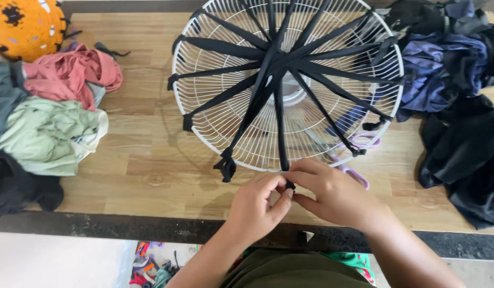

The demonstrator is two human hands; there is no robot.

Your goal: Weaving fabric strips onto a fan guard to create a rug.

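A white wire fan guard (225, 120) lies flat on a wooden table (145, 165), its near rim just above the person's hands. Black fabric strips (225, 49) run from the centre out to the rim like spokes, each one knotted or looped at the wire edge. One strip (279, 125) runs straight toward the person and ends at the near rim, where both hands meet. The left hand (255, 205) has its fingers curled together, thumb and fingertips pinching the black end of that strip. The right hand (329, 192) closes in from the other side, its thumb and forefinger pressed on the same end; the two hands touch. Pink-handled scissors (356, 154) lie under and just beside the guard's right near edge, close to the right hand. On the left of the table sits a heap of pink, green and grey cloth (49, 122), with an orange patterned ball (25, 26) at the far corner. On the right lies a pile of dark blue and black cloth (460, 106).
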